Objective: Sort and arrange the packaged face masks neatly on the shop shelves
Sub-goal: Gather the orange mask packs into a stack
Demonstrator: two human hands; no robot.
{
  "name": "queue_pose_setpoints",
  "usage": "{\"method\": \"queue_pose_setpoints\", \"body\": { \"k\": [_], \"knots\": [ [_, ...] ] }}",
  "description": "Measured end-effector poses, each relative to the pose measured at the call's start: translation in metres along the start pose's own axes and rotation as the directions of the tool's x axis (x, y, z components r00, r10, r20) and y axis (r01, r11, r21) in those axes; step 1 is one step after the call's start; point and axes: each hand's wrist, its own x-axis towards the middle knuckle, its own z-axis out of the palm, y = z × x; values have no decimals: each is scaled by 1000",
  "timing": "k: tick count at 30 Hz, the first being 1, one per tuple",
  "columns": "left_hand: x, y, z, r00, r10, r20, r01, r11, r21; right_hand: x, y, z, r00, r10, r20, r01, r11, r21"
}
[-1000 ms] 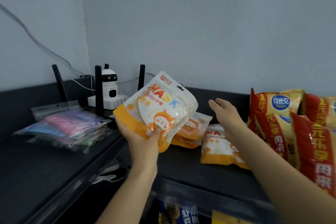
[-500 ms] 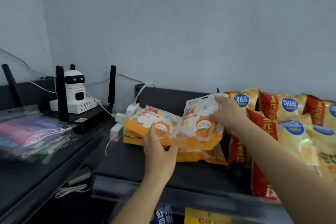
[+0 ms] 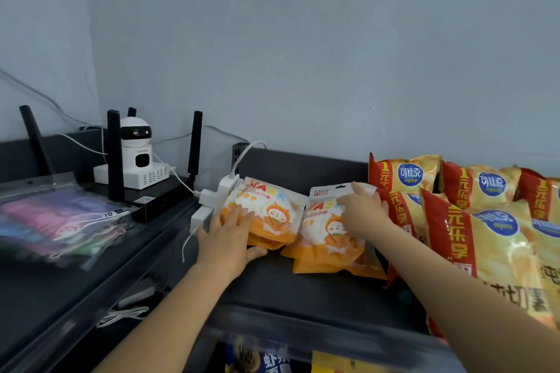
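**Squaring up 2 stacks of mask packs**

The step in hand looks like alignment. 2 stacks of orange-and-white mask packs lie side by side at mid-frame on the dark shelf [image 3: 303, 291].

- **Left hand** [image 3: 230, 241]: lies on the left stack [image 3: 266, 216], fingers straight and spread flat on top, thumb out along the front edge. It is pressing, not gripping.
- **Right hand** [image 3: 363, 210]: covers the upper right corner of the right stack [image 3: 328, 239], fingers bent over it. Pinch or plain press, cannot tell.
- **Stacks:** a narrow gap separates them. The right one is skewed, with its lower packs fanned out.
- **Next move:** probably nudging that fan square.
- **Room at the sides:** tight. The white plug block [image 3: 212, 200] is hard by the left stack, and the chip bags [image 3: 485, 221] crowd the right stack.
- **Open shelf:** only toward the front lip, lower centre.
- **Other masks:** a clear bag of coloured masks [image 3: 60, 221] sits well apart at frame left.
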Motion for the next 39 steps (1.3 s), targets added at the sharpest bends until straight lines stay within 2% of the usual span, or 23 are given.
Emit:
{"method": "queue_pose_setpoints", "body": {
  "k": [3,6,10,12,13,15,16,21,23,26,29,31,34,39],
  "knots": [
    [-1,1,2,999,-16,-29,16,1000,-4,-2,-1,6,1000,-25,-8,23,979,-204],
    [-3,-1,5,999,-19,-48,18,1000,-13,-5,-4,11,999,-49,2,45,908,-416],
    [-3,-5,6,997,-11,-77,10,1000,-6,-9,-6,12,993,-116,-9,96,862,-498],
    [-3,-8,6,997,-2,-81,1,1000,-18,-5,-9,15,984,-172,53,179,897,-405],
    [-3,-10,6,997,4,-76,-7,999,-39,-2,-10,19,975,-185,123,215,927,-306],
    [-2,-15,7,998,25,-58,-30,995,-95,2,-11,27,943,-175,284,207,975,-84],
    [-2,-17,8,998,38,-51,-44,992,-119,4,-11,31,931,-178,318,195,981,-22],
    [-4,-24,8,996,67,-60,-75,987,-146,15,-4,35,923,-193,334,201,980,11],
    [-4,-24,7,995,66,-80,-76,989,-130,16,-5,29,935,-196,297,194,980,34],
    [-7,-26,-1,991,67,-116,-81,990,-116,13,-19,13,967,-237,89,215,955,202],
    [-16,-33,-14,986,47,-162,-65,992,-107,3,-51,-7,950,-303,-71,311,913,264],
    [-25,-44,-24,978,18,-206,-36,996,-83,-8,-77,-13,912,-395,-112,411,873,263],
    [-47,-69,-41,961,-46,-273,48,999,1,-24,-119,-11,812,-565,-144,581,764,279],
    [-110,-121,-69,919,-218,-330,257,963,79,-52,-184,0,643,-756,-126,738,567,366]
  ]
}}
